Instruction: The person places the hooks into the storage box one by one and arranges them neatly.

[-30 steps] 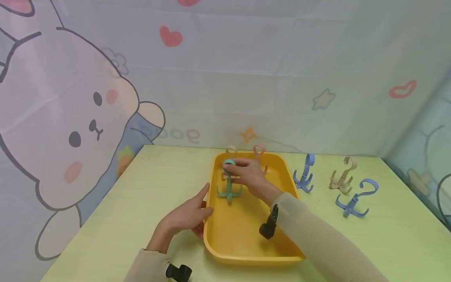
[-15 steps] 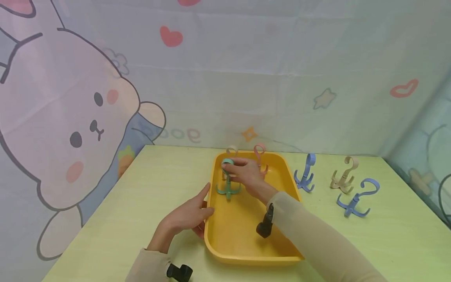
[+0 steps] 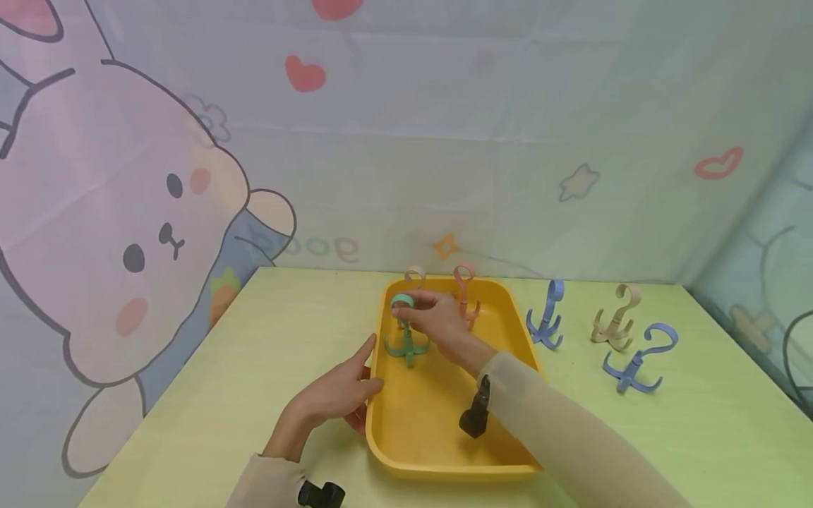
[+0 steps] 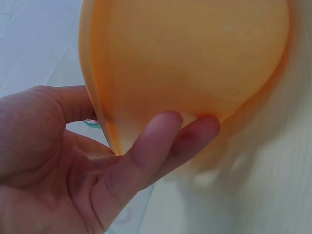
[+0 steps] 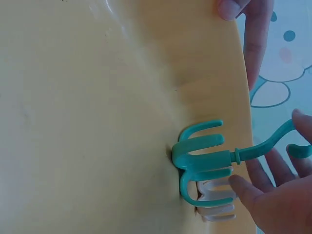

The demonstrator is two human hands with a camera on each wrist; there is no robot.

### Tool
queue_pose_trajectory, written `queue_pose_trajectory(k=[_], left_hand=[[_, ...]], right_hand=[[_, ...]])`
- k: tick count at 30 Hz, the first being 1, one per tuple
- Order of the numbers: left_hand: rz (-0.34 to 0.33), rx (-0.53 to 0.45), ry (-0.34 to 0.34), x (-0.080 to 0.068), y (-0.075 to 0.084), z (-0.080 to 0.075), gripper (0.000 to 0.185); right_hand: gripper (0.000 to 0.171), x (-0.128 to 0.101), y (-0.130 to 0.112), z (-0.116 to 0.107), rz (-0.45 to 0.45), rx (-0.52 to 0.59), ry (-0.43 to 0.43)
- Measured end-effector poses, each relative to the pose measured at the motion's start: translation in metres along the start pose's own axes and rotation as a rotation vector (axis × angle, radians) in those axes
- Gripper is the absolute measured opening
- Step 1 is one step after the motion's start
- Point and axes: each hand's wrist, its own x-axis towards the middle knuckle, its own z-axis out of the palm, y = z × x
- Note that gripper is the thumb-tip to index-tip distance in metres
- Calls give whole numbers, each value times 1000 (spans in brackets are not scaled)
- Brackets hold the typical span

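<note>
A green four-pronged rotating hook [image 3: 408, 347] stands on its prongs near the left wall of the yellow tray [image 3: 438, 430]. My right hand [image 3: 438, 321] holds its curved top. In the right wrist view, fingers of the right hand [image 5: 282, 195] lie around the green hook's stem and curl [image 5: 265, 146]. Behind it in the tray stand a beige hook [image 3: 416, 274], partly hidden by the right hand, and a pink hook [image 3: 464, 288]. My left hand [image 3: 336, 388] grips the tray's left rim, thumb over the edge and other fingers outside.
On the table right of the tray stand a blue hook [image 3: 547, 321], a beige hook [image 3: 615, 324] and a second blue hook [image 3: 635, 367]. A printed cloth backdrop [image 3: 444, 141] rises behind the table.
My right hand and the green hook have shifted slightly left, nearer the tray's left wall. The left hand stays at the rim. The whole head view has tilted a little.
</note>
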Motion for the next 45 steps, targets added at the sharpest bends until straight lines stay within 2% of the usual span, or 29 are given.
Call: queue_pose_trajectory(k=[3, 8, 15, 21, 33, 45], left_hand=[[1, 4, -1, 0, 0, 0, 89], [-2, 11, 6, -1, -1, 0, 89], [-23, 18, 30, -3, 1, -1, 88], [-23, 17, 35, -3, 2, -2, 89], [-17, 12, 19, 0, 0, 0, 89], [-19, 13, 4, 2, 1, 4, 89]], right_hand=[[39, -3, 1, -3, 8, -56, -2], [55, -11, -5, -13, 10, -105, -56], [56, -19, -17, -37, -50, -83, -123], [56, -27, -22, -58, -47, -41, -141], [54, -56, -28, -100, -48, -66, -76], [45, -77, -29, -137, -39, 98, -2]])
